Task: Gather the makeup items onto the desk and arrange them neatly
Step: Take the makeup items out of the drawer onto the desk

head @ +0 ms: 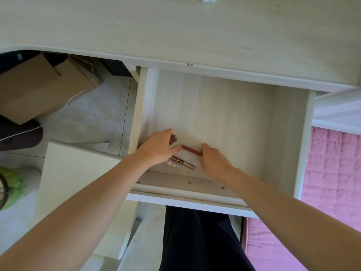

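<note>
open drawer (pixel 214 106): red pencil (pixel 192 150) is pinched by right hand (pixel 214 163), brown tube (pixel 173 138) is gripped by left hand (pixel 158 148), for transfer to the desk (pixel 175 32).

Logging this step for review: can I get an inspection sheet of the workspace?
Surface: pale wood desk, its drawer pulled open.
Job's things: red pencil, brown lettered tube, dark rounded item, all in drawer.
Clutter: cardboard boxes on floor.
Hands: left hand grips the dark item; right hand pinches the pencil's end.
Cables: white cord on floor.
Surroundings: pink quilt at right.
</note>
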### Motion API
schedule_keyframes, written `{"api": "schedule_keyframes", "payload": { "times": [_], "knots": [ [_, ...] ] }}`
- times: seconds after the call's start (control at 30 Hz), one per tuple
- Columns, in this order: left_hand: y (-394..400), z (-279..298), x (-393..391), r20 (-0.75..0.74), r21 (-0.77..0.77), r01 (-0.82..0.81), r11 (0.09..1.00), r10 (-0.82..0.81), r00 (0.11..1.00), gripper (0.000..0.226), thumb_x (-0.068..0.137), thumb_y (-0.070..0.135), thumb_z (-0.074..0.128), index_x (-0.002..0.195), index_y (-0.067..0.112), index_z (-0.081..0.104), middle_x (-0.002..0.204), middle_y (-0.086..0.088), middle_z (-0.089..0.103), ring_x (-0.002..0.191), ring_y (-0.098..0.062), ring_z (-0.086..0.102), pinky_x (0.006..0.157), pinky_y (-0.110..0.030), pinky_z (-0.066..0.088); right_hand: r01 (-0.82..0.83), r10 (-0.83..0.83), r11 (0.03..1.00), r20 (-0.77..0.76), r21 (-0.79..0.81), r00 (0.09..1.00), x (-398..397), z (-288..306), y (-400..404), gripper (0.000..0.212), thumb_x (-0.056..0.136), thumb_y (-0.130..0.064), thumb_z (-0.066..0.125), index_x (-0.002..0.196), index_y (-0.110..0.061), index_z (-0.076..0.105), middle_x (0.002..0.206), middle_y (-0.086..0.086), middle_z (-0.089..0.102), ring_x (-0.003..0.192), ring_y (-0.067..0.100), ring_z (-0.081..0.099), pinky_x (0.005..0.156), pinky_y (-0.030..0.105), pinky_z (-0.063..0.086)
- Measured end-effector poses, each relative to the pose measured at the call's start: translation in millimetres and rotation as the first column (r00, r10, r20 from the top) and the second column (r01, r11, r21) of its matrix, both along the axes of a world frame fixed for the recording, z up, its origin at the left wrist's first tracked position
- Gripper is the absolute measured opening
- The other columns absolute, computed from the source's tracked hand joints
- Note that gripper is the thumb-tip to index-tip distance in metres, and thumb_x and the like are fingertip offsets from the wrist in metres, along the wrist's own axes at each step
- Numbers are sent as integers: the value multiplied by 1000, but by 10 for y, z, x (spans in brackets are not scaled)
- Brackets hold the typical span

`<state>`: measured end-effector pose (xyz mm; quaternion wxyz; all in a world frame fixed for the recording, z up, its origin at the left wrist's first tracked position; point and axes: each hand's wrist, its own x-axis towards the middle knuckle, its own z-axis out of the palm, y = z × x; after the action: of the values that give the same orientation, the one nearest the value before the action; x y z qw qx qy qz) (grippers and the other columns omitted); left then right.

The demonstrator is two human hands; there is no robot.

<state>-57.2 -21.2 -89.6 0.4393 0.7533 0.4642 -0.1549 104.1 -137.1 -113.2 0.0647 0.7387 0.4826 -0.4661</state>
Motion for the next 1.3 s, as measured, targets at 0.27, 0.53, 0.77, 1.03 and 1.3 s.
{"api": "schedule_keyframes", "payload": {
  "times": [0.27, 0.53, 0.77, 1.03, 1.3],
  "knots": [
    [-161, 73, -7, -375, -7, 417, 909, -389, 841, 15, 94, 22, 54, 91, 13, 66, 89, -7, 66, 78, -24, 64, 67, -33, 54, -43, 42, 998, 24, 50, 999, -167, -71, 77, 29, 96, -34, 45, 113, -11, 44, 111, 11, 55, 100, 31, 56, 81, 40, 47],
    [-247, 68, 8, -513, 130, 669, 732, -528, 677, 10, 93, 10, 51, 98, 11, 60, 96, -6, 59, 90, -28, 62, 62, -32, 44, -163, 145, 974, 121, 159, 982, -329, -239, 58, 49, 86, -52, 58, 115, -14, 47, 114, 7, 57, 103, 28, 55, 83, 39, 43],
    [-244, 31, -26, -479, 146, 649, 746, -521, 707, 13, 93, 18, 53, 96, 14, 65, 106, -7, 59, 93, -31, 62, 62, -32, 42, -205, 135, 942, 259, 267, 956, -254, -206, 62, 29, 89, -29, 54, 112, -11, 50, 109, 6, 60, 100, 27, 56, 79, 39, 38],
    [-267, -20, -68, -517, 141, 684, 715, -536, 667, 13, 92, 12, 54, 100, 11, 63, 109, -8, 57, 91, -29, 63, 68, -33, 45, -188, 112, 942, 269, 279, 957, -424, -248, 118, 48, 90, -44, 56, 123, -12, 44, 119, 7, 55, 105, 27, 54, 83, 39, 42],
    [-241, -18, -90, -480, 138, 623, 770, -498, 722, 16, 92, 5, 52, 103, 12, 61, 103, -6, 54, 86, -28, 63, 65, -34, 48, 4, -47, 966, 161, 259, 986, -230, -235, 168, 30, 94, -33, 51, 114, -10, 48, 110, 7, 55, 95, 26, 56, 73, 32, 42]
  ]
}}
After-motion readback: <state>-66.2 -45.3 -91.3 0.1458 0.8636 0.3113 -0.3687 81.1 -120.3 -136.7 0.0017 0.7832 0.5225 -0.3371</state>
